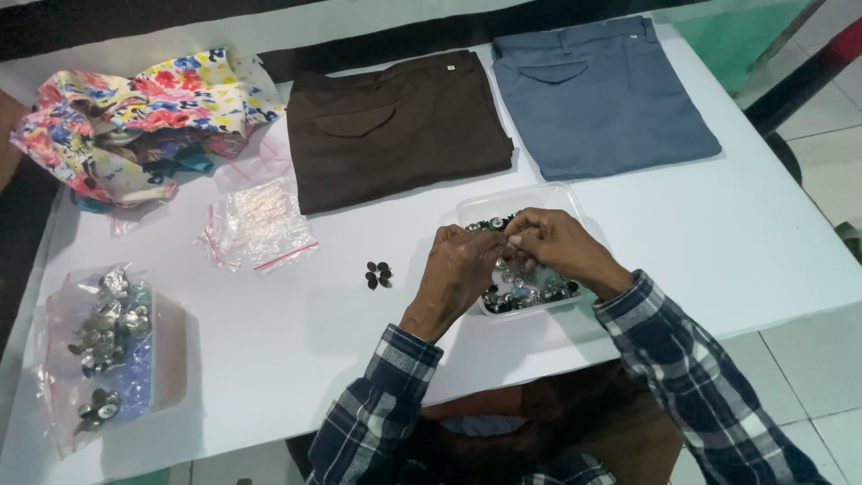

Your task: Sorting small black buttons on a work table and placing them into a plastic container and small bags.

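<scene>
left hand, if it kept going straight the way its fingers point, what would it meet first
Most likely the right hand: the left hand points up and right, fingertips almost meeting it over the clear plastic tub of buttons. Depth between them is unclear.

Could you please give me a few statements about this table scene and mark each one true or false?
1. Both hands, the left hand and the right hand, are over the clear plastic container of buttons. True.
2. The brown trousers lie to the right of the blue-grey trousers. False: the brown pair lies to their left.
3. A few dark buttons sit loose on the white table. True.
4. The floral cloth is folded flat. False: it is crumpled in a heap.
</scene>
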